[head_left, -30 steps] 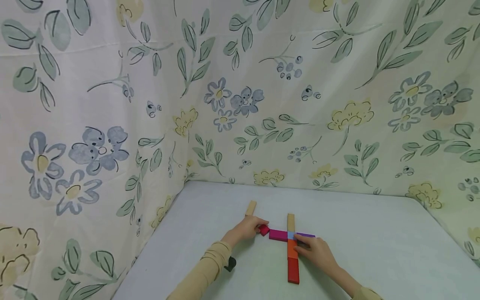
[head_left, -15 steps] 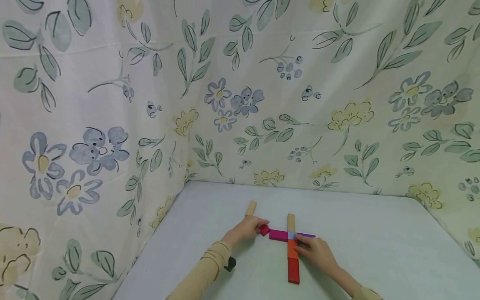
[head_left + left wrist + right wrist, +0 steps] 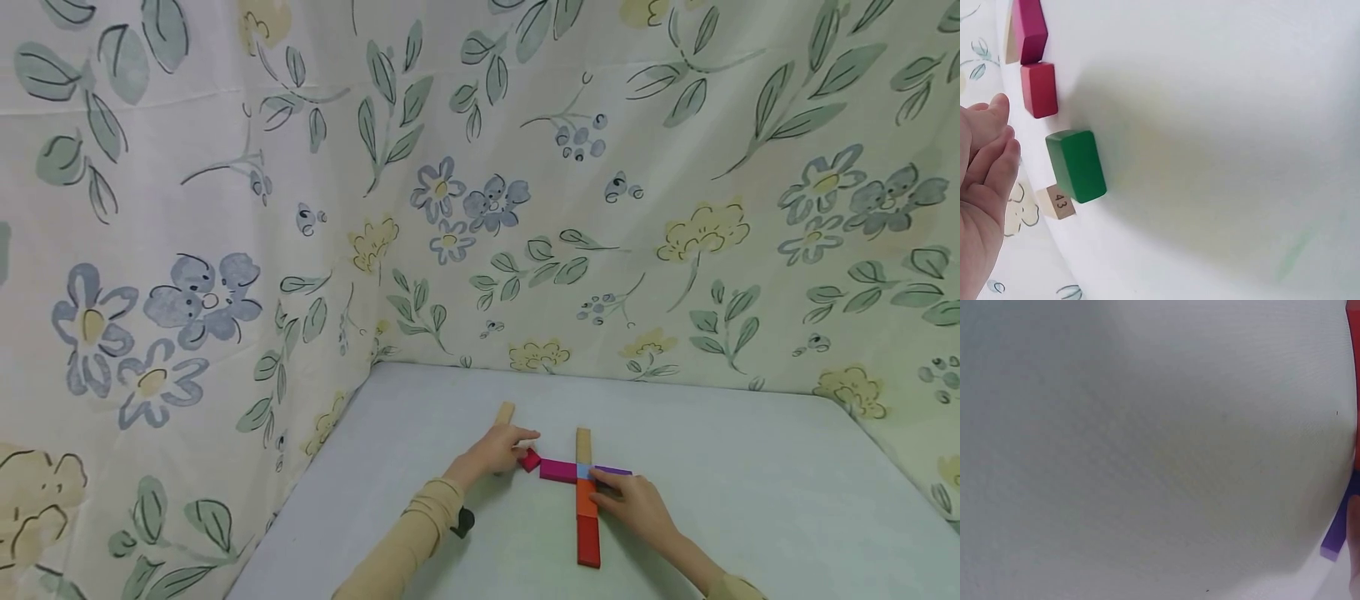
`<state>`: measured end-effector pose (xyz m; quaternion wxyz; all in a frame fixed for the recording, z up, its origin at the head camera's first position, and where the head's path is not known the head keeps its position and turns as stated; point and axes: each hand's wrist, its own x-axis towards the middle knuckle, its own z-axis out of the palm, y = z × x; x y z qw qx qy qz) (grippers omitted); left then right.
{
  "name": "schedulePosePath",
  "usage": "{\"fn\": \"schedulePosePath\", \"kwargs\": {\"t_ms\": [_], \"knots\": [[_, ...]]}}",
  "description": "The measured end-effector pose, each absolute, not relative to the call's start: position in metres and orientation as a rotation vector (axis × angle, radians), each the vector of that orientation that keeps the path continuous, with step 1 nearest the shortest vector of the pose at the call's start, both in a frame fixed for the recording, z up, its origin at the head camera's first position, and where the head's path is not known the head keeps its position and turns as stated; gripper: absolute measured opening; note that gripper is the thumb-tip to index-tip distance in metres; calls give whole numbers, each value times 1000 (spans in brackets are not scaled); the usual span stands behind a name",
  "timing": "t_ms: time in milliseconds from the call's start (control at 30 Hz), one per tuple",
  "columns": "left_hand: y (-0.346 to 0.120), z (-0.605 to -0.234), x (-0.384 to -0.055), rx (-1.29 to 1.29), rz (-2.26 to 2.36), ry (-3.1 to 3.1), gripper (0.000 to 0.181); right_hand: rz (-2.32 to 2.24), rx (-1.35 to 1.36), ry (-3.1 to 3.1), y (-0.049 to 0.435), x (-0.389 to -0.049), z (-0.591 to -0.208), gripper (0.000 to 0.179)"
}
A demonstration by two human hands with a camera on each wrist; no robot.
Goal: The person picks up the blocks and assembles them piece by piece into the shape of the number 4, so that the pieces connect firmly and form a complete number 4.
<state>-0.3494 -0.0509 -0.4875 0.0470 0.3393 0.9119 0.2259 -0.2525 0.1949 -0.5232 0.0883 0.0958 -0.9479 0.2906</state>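
Observation:
On the white table lies a cross of rectangular blocks: wooden (image 3: pixel 583 446), light blue (image 3: pixel 583 472), orange (image 3: pixel 587 498), red (image 3: pixel 588 542), magenta (image 3: pixel 558 471) and purple (image 3: pixel 615 471). My right hand (image 3: pixel 637 504) rests at the cross, its extended fingertips touching around the light blue and orange blocks. A small crimson block (image 3: pixel 1040 90) sits angled at the magenta block's end. Just beside it my left hand (image 3: pixel 495 450) hovers with fingers extended, apart from the block in the left wrist view. Nearby stands a green block (image 3: pixel 1079 165), hidden in the head view.
Beyond my left hand lies another wooden block (image 3: pixel 506 413), numbered 43 in the left wrist view. A small black object (image 3: pixel 465 522) shows beside the left forearm. Floral cloth (image 3: pixel 495 292) hangs behind and left of the white table (image 3: pixel 750 483).
My left fingers have lifted off the crimson block and spread slightly. The block stays at the magenta block's end. My right hand keeps its place.

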Motion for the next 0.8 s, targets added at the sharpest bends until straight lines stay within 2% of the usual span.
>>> {"fn": "schedulePosePath", "kwargs": {"t_ms": [200, 800], "knots": [[-56, -479, -353, 1082, 743, 2833, 37, 892, 267, -2831, 196, -251, -521, 39], [-86, -487, -372, 840, 861, 2963, 35, 861, 276, -2832, 196, -254, -524, 40]]}}
